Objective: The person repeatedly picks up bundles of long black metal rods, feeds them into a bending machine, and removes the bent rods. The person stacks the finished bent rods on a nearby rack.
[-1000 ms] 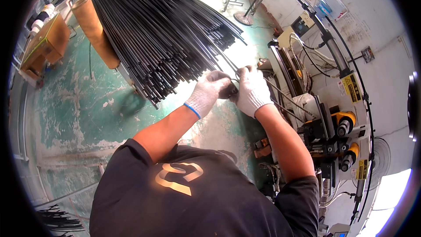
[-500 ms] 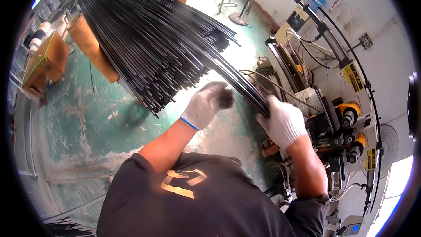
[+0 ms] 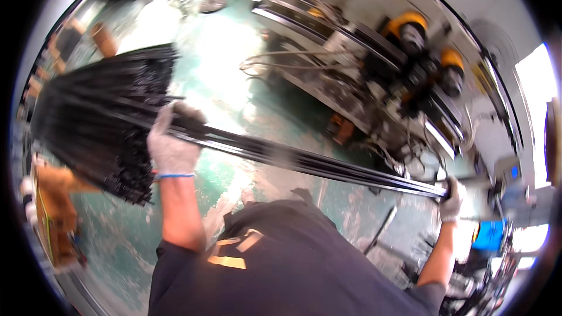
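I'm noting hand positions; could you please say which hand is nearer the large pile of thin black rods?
Left. The white-gloved left hand is at the right edge of the black rod pile; the white-gloved right hand is far to its right, gripping a slim rod bundle.

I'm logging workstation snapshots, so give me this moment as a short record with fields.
Left hand: gloved, curled around the held rods beside the pile
Right hand: gloved, gripping the rods' right-hand end
Held rods: long, thin, black, spanning both hands in front of the body
Pile: black rods, picture left
Machine: dark, with orange parts, upper right
Floor: green, worn
Clarity: motion-blurred; rod count unclear
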Tool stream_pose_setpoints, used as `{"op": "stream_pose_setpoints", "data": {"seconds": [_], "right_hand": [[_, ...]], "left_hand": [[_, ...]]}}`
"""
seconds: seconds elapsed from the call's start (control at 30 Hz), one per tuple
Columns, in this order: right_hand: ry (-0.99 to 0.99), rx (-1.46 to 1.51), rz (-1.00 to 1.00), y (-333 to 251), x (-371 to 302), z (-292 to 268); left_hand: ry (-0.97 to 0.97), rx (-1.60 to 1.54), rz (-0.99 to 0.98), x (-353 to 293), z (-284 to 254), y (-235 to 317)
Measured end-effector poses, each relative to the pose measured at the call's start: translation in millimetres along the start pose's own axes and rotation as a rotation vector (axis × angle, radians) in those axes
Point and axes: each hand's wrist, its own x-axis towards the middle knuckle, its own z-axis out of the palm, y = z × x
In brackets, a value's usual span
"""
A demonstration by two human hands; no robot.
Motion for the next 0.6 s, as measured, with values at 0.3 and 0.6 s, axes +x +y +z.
{"op": "stream_pose_setpoints", "data": {"seconds": [0.3,0.6], "right_hand": [[0.093,-0.245,1.433,210.4,-127.2,131.9],[0.65,2.586,1.398,-94.3,107.2,141.2]], "left_hand": [[-0.23,0.211,0.072,-3.0,88.6,-86.0],[-0.335,0.366,-0.315,49.9,123.7,-291.1]]}}
